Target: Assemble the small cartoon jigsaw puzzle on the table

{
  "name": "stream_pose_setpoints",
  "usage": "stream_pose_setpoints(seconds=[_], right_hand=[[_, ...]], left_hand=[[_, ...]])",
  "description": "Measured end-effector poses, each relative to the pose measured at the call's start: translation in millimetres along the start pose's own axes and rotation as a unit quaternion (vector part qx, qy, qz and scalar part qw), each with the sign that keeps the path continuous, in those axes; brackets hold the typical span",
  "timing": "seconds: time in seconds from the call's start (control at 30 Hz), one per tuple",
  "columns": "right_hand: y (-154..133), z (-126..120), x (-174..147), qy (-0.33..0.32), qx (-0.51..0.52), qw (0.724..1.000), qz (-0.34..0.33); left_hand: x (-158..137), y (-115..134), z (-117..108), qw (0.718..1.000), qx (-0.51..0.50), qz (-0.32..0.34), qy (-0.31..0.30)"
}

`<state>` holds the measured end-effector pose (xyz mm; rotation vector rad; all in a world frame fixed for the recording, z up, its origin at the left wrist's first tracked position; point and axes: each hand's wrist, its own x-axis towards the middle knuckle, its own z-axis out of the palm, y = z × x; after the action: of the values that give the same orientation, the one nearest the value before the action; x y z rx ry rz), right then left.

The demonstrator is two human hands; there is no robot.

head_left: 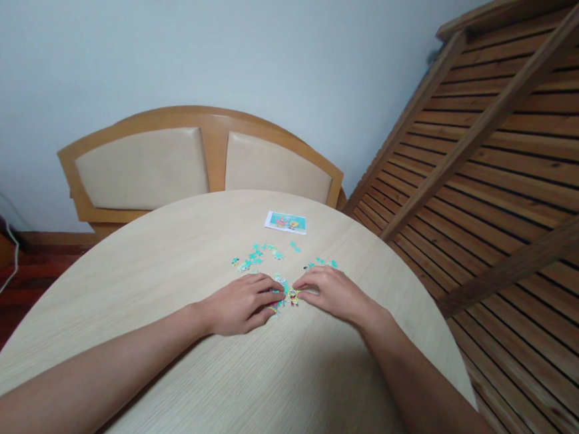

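Observation:
In the middle of the round table, both hands meet over a small joined section of jigsaw puzzle [282,284], teal with some pink and yellow. My left hand [247,302] grips its left side, fingers bent and thumb at the lower edge, hiding part of it. My right hand [328,289] has thumb and forefinger pinched at the right side of a yellow puzzle piece [293,295] showing a cartoon face. That piece lies against the section; whether it is locked in I cannot tell.
Loose teal puzzle pieces [253,257] lie beyond my left hand, and more pieces [326,263] beyond my right. A picture card [286,223] rests farther back on the table [177,248]. Behind stands a padded headboard [213,151]; wooden slats [499,153] lean at right.

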<state>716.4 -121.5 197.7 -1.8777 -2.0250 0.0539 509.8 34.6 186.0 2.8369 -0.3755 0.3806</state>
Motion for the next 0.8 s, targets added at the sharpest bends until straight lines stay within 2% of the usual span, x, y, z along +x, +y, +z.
stream_pose_setpoints(seconds=[0.2,0.3,0.4,0.53,0.67,0.8], right_hand=[[0,1,1,-0.007,0.036,0.999,-0.016],[9,-2,-2,0.034,0.064,0.997,-0.001],[29,-8,-8,0.136,0.055,0.982,0.123],[59,-14,-19,0.224,0.031,0.929,0.293],[69,-14,-24,0.216,0.023,0.908,0.359],[63,-12,-22,0.166,0.031,0.919,0.356]], left_hand=[[-1,-1,1,1.0,-0.001,0.003,0.002],[-1,-1,1,1.0,0.0,0.0,0.0],[-2,-2,2,1.0,-0.001,0.003,0.001],[-4,-4,3,1.0,0.007,0.006,-0.005],[-5,-5,4,1.0,0.007,0.009,0.0],[-5,-5,4,1.0,0.004,0.012,0.005]])
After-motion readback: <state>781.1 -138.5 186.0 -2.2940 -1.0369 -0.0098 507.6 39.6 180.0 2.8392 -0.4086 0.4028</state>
